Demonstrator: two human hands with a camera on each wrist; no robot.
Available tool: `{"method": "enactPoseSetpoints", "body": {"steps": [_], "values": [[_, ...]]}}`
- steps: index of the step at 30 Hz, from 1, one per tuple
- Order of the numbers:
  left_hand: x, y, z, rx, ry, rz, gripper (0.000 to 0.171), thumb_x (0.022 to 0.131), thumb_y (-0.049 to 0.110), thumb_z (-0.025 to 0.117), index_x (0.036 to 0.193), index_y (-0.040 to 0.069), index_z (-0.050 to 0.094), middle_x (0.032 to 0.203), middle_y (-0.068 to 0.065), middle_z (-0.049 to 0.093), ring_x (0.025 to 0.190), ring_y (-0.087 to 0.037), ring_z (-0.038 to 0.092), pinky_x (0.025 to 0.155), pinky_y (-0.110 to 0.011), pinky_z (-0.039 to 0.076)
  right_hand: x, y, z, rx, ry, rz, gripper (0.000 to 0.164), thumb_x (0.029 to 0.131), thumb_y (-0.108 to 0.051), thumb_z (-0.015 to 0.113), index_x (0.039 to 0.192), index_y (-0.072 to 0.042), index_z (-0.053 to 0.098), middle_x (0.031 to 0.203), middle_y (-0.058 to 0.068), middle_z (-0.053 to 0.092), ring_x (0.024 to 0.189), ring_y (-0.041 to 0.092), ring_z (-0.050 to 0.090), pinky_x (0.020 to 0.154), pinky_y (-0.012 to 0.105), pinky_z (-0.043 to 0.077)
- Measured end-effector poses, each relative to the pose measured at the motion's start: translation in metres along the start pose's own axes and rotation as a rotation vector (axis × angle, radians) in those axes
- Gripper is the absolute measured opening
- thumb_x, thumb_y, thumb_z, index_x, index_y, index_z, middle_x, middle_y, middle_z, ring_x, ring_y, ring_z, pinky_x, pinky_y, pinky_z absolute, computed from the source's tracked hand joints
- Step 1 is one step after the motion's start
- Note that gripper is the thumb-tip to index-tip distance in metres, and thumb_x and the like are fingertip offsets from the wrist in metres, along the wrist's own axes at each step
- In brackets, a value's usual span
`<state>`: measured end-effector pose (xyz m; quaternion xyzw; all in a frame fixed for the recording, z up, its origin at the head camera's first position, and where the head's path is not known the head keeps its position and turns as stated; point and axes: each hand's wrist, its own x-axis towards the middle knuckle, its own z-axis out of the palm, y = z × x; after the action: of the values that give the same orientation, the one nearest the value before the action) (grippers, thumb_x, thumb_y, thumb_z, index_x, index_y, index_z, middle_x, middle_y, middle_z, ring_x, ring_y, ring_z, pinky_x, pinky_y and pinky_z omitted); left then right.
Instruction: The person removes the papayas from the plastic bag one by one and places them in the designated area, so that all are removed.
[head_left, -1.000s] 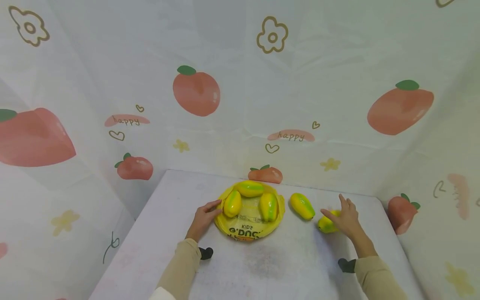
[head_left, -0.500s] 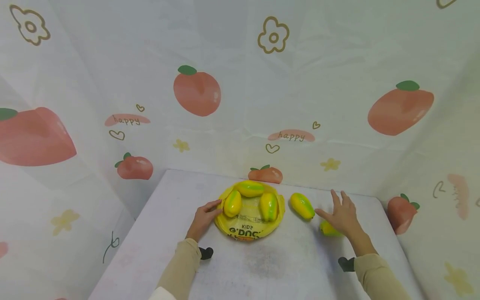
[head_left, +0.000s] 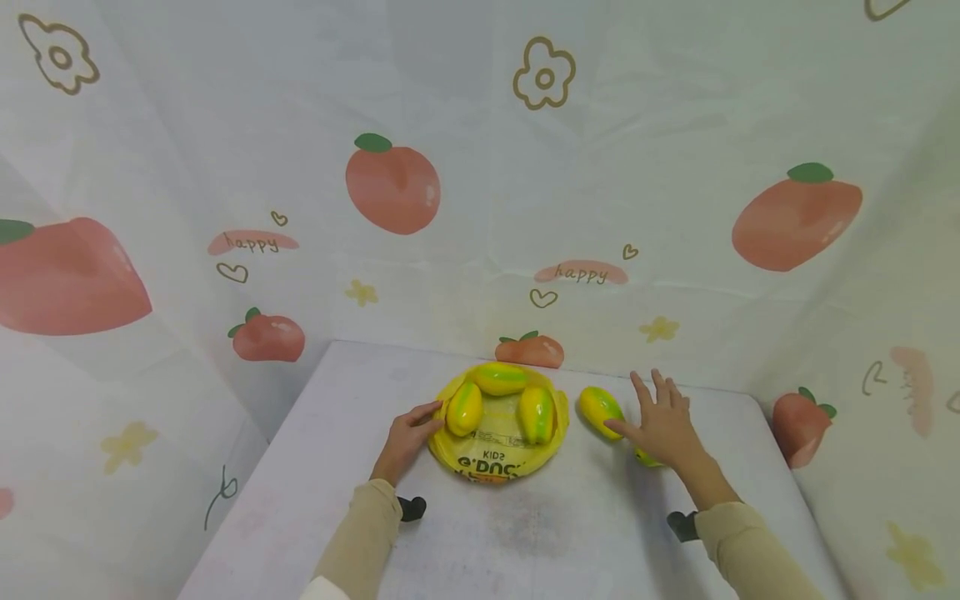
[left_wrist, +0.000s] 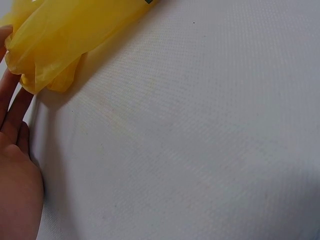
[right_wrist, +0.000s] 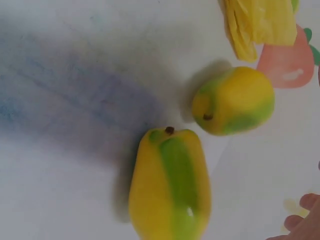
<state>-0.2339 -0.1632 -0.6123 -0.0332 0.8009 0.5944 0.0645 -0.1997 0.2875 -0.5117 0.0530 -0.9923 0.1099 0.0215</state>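
Note:
A yellow plastic bag (head_left: 480, 454) with dark print lies on the table, its rim spread round. Three yellow-green papayas, among them the left one (head_left: 465, 408), rest on it. My left hand (head_left: 405, 437) holds the bag's left edge; in the left wrist view the fingers (left_wrist: 17, 112) reach behind the yellow film. To the right of the bag lies another papaya (head_left: 600, 410). My right hand (head_left: 667, 429) hovers by it with fingers spread, holding nothing, and mostly covers a further papaya (head_left: 647, 458) in the head view. That nearer papaya (right_wrist: 170, 187) shows fully green-striped in the right wrist view.
The white table (head_left: 450, 550) stands against a white cloth backdrop (head_left: 480, 167) printed with peaches, flowers and words. Its back edge runs just behind the bag and the papayas.
My right hand has moved left and slightly away from me, from the rightmost papaya toward the one beside the bag. The left hand, the bag and the papayas have stayed put.

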Motion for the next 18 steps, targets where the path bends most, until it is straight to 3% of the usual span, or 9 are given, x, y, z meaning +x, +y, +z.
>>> {"method": "enactPoseSetpoints", "body": {"steps": [9, 18], "values": [[0.001, -0.001, -0.001, -0.002, 0.006, -0.006, 0.042, 0.094, 0.027, 0.072, 0.135, 0.021, 0.068, 0.15, -0.005, 0.059, 0.15, -0.03, 0.042, 0.128, -0.049, 0.031, 0.002, -0.022, -0.005, -0.021, 0.035, -0.099, 0.099, 0.087, -0.062, 0.068, 0.158, -0.005, 0.03, 0.161, 0.037, 0.022, 0.143, 0.065, 0.027, 0.111, 0.085, 0.024], [0.001, -0.002, -0.001, -0.008, 0.004, -0.002, 0.041, 0.094, 0.028, 0.072, 0.134, 0.021, 0.069, 0.149, -0.006, 0.06, 0.15, -0.031, 0.042, 0.128, -0.051, 0.031, 0.007, -0.035, -0.004, -0.014, -0.004, -0.139, 0.103, 0.084, -0.069, 0.068, 0.16, -0.012, 0.028, 0.164, 0.031, 0.021, 0.147, 0.059, 0.026, 0.114, 0.083, 0.021]]}}
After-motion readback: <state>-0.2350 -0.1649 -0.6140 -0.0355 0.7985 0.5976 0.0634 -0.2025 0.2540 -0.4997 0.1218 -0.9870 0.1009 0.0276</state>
